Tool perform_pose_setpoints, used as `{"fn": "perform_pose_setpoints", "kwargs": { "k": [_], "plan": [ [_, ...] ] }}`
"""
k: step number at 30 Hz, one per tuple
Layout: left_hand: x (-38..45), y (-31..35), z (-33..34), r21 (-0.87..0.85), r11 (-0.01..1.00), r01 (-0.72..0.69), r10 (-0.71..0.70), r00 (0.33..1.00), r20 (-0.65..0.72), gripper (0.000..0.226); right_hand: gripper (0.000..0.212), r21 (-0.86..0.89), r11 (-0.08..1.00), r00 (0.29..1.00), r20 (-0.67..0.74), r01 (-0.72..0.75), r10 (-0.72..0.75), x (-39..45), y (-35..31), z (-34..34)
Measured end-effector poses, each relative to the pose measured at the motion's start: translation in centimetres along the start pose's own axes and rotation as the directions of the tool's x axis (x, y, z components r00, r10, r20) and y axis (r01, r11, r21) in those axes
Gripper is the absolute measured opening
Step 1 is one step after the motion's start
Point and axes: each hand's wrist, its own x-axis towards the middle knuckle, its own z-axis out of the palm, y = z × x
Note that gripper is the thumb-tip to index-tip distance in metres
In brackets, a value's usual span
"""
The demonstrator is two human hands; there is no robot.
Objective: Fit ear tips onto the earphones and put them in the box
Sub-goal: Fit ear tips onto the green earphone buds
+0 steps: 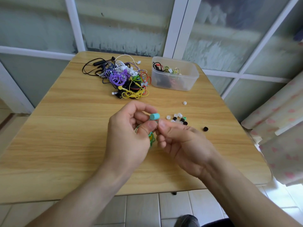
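My left hand (pixel 129 133) pinches a turquoise earphone (pixel 154 116) between thumb and forefinger above the table's middle; its green cable (pixel 151 139) hangs coiled below the hand. My right hand (pixel 178 141) is beside it, thumb and fingers curled at the earphone's stem; what they pinch is hidden. A small pile of white, black and green ear tips (pixel 178 119) lies just right of the hands. A clear plastic box (pixel 174 74) with several earphones in it stands at the back right.
A tangle of coloured earphones (pixel 122 77) lies at the back centre of the wooden table (pixel 65 128). One white tip (pixel 184 103) and one black tip (pixel 205 128) lie apart. Windows stand behind, a flowered curtain (pixel 282 128) at the right.
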Motion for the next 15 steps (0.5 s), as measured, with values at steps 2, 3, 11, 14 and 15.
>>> {"fn": "perform_pose_setpoints", "kwargs": {
  "k": [2, 3, 11, 14, 15],
  "plan": [
    [-0.2, 0.2, 0.1, 0.033, 0.998, -0.059, 0.059, 0.998, 0.019, 0.034, 0.011, 0.133, 0.984, 0.992, 0.045, -0.122, 0.117, -0.2, -0.3, -0.1],
    [-0.2, 0.2, 0.2, 0.050, 0.995, -0.084, 0.083, 0.996, 0.024, 0.031, 0.009, 0.183, 0.971, 0.987, 0.066, -0.157, 0.147, -0.2, -0.4, -0.2],
    [0.9, -0.1, 0.0, -0.090, 0.996, -0.006, 0.008, 1.000, 0.027, 0.033, 0.031, -0.241, 0.930, 0.961, 0.046, 0.277, -0.274, -0.2, -0.1, -1.0],
    [1.1, -0.5, 0.0, -0.171, 0.982, 0.079, -0.070, 0.996, 0.058, 0.031, 0.024, -0.433, 0.796, 0.896, 0.072, 0.424, -0.438, 0.1, -0.4, -1.7],
    [1.1, -0.5, 0.0, -0.192, 0.976, 0.101, -0.089, 0.994, 0.071, 0.031, 0.025, -0.466, 0.764, 0.883, 0.091, 0.446, -0.460, 0.1, -0.5, -1.8]
  ]
}}
